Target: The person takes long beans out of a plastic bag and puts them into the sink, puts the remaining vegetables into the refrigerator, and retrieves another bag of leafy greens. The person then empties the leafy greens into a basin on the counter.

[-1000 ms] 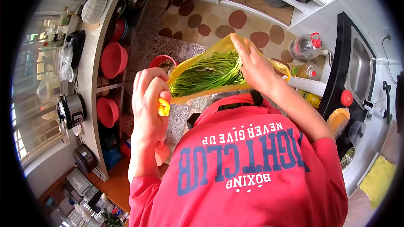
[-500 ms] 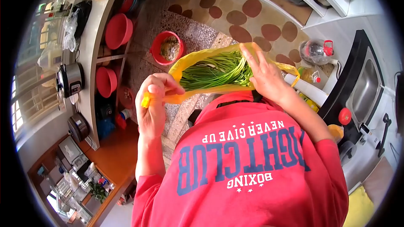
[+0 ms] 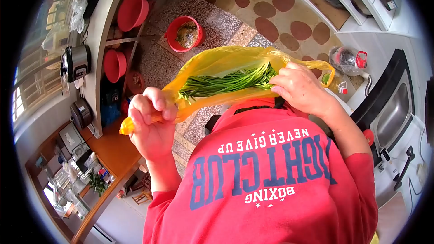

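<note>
A yellow plastic bag (image 3: 190,108) is stretched between my two hands in front of my chest, its mouth facing up. Long thin green stalks, like garlic chives (image 3: 226,83), lie lengthwise inside. My left hand (image 3: 151,124) is closed round the bag's left end, and a twisted yellow tip pokes out past the fingers. At the right end, my right hand (image 3: 302,86) has its fingers curled on the bag's rim beside the stalks. Its fingertips are partly hidden, so I cannot tell whether they also touch the stalks. A yellow loop of the bag sticks out beyond that hand.
A red bucket (image 3: 184,34) with scraps inside stands on the speckled floor ahead. Red basins (image 3: 133,12) sit on shelves at left, below a counter with a pressure cooker (image 3: 75,63). To the right are a large plastic bottle (image 3: 346,60) and a steel sink (image 3: 394,108).
My right hand's fingers went from stretched out to curled on the bag. My left hand moved left, and the bag is drawn out longer. The view shifted slightly.
</note>
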Tool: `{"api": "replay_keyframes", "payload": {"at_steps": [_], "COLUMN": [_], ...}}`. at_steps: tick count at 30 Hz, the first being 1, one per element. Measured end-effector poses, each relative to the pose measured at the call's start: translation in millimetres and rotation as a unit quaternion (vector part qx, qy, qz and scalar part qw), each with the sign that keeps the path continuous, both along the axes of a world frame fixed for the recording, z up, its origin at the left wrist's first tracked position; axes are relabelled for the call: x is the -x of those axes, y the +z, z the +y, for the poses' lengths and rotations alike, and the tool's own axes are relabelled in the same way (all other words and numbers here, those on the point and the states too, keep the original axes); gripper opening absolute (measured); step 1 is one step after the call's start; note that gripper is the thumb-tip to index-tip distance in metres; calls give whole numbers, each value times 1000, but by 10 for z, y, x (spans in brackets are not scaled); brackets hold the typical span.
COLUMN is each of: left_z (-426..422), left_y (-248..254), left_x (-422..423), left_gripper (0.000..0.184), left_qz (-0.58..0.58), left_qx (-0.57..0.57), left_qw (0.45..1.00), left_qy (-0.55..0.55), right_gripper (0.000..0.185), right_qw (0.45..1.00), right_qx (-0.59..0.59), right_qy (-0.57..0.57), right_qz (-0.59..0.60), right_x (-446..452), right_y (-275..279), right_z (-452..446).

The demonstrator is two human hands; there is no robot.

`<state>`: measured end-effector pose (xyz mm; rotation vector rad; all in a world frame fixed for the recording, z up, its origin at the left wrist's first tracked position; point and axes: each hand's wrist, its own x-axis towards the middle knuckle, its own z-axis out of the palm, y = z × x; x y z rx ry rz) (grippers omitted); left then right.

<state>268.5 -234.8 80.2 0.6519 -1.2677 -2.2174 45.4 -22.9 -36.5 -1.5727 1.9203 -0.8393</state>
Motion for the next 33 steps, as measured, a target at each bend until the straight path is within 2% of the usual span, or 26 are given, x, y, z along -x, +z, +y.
{"api": "replay_keyframes", "payload": {"at_steps": [5,10,12,14,17,19,21,22,23,25,29,31,32,33], "left_z": [-64,-80,-61,-10,108,180,262,281,304,374,530,558,556,557], "left_y": [61,146,134,131,145,140,156,158,162,194,228,222,216,212], "left_x": [-57,-42,-15,96,251,292,340,349,360,410,507,511,497,488], "left_gripper": [35,35,36,36,38,39,42,42,43,44,46,46,46,45], "left_qz": [33,5,35,39,27,15,14,17,19,9,-4,-3,4,11], "left_qx": [-16,49,21,18,26,44,32,32,31,41,36,26,20,13], "left_qw": [998,997,998,998,998,999,999,999,999,999,999,999,999,998], "left_qy": [43,64,45,40,44,21,11,4,-2,-11,-34,-40,-46,-53], "right_gripper": [10,8,9,12,14,17,19,20,20,25,33,37,37,37], "right_qw": [997,995,995,991,993,994,990,986,987,935,950,971,965,965], "right_qx": [14,28,17,-41,-33,21,-77,-34,-31,-136,-99,9,-57,-57], "right_qy": [73,92,100,127,114,103,68,160,158,315,290,237,256,255], "right_qz": [-30,-9,4,6,25,33,-99,-14,-10,-92,-54,-18,-4,-3], "right_x": [93,198,267,371,418,355,282,298,301,314,95,72,85,107], "right_y": [24,176,216,221,223,286,281,464,422,121,-538,-565,-579,-447], "right_z": [-147,-243,-249,-296,-432,-578,-767,-856,-962,-1208,-1389,-1391,-1441,-1460]}}
